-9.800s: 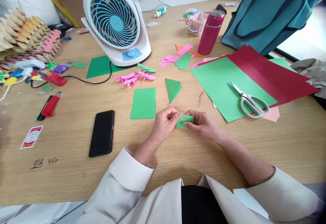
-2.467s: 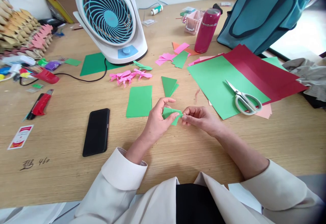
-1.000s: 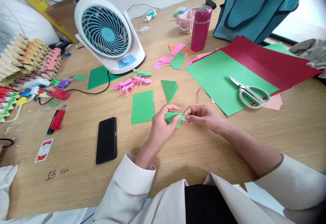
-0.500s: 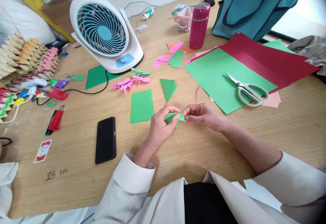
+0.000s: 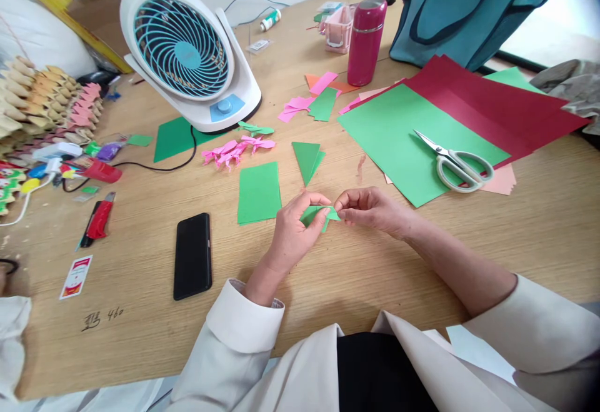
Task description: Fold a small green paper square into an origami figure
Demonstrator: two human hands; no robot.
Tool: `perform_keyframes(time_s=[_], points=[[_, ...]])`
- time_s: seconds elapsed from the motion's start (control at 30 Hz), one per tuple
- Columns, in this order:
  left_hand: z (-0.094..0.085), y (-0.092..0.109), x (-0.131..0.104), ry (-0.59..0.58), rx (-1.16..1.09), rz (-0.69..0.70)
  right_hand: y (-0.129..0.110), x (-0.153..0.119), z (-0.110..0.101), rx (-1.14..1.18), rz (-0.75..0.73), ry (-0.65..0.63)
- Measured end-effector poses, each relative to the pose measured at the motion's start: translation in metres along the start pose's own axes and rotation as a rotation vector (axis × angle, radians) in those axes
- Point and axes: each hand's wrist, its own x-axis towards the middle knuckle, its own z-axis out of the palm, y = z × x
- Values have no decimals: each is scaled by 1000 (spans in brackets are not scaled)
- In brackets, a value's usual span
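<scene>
A small folded piece of green paper [image 5: 311,214] is pinched between the thumb and fingers of my left hand [image 5: 296,227]. My right hand [image 5: 372,212] is closed at the paper's right end, thumb and forefinger pressed together on its tip. Just beyond my hands lie green paper triangles [image 5: 307,160]. To their left rests a stack of green paper rectangles [image 5: 259,193]. Behind that are folded pink paper pieces [image 5: 238,150] and a folded green piece [image 5: 255,129].
Scissors [image 5: 452,162] lie on green and red sheets [image 5: 487,105] at the right. A phone [image 5: 192,256] and a red utility knife [image 5: 99,219] are on the left. A white fan [image 5: 187,55], a magenta flask [image 5: 367,43] and a teal bag [image 5: 464,18] stand farther back.
The whole view has shifted slightly, with things sitting a little higher and farther left. Both hands keep nearly the same grip on the folded green paper.
</scene>
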Motion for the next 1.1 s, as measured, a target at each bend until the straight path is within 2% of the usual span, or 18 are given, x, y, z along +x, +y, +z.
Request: perform_keyframes(time_s=[0.13,0.43,0.53,0.67,0.8,0.97,1.1], points=[[0,-2,-1,-6,19,33,0,0,-1,-5,-5,-17],[1,-2,-2,-26,194,209,3,1,2,14,-74,-32],[2,-1,-2,-31,200,202,5,2,3,30,-134,-39],[2,-1,-3,-18,96,114,4,-2,6,-58,-231,-10],[0,-1,-2,-16,-21,8,0,-9,5,-328,-405,30],[-1,-1,1,-83,-150,-64,-3,-11,-2,-748,-772,-32],[-1,-4,4,-157,-235,-113,-4,-11,-4,-1020,-1030,9]])
